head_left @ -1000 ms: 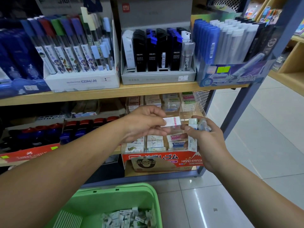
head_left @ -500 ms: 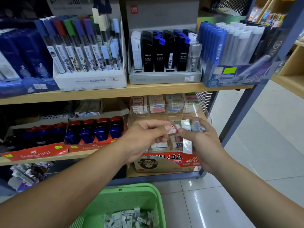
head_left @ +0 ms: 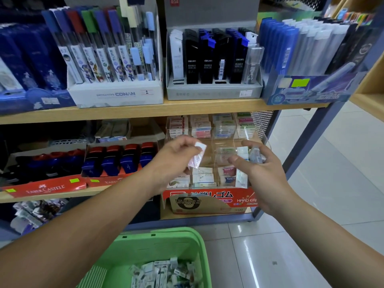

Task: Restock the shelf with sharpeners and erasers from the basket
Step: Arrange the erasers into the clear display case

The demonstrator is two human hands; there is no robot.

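My left hand (head_left: 176,154) pinches a small white wrapped eraser (head_left: 198,154) in front of the clear tiered eraser display (head_left: 209,142) on the lower shelf. Beside it, my right hand (head_left: 261,171) grips several small wrapped erasers (head_left: 249,155), held near the display's right side. The display's compartments hold stacked erasers above a red "Hard Eraser" box (head_left: 209,196). Below me the green basket (head_left: 195,242) holds several loose wrapped erasers (head_left: 164,273).
Red and blue Faber-Castell sharpeners (head_left: 118,161) sit in a tray left of the display. The upper shelf (head_left: 166,109) carries boxes of pencil leads. A metal shelf post (head_left: 307,142) stands at the right, with tiled floor (head_left: 311,225) beyond.
My left hand has taken one eraser from my right hand and drawn away to the left. The hands, touching before, are now apart.
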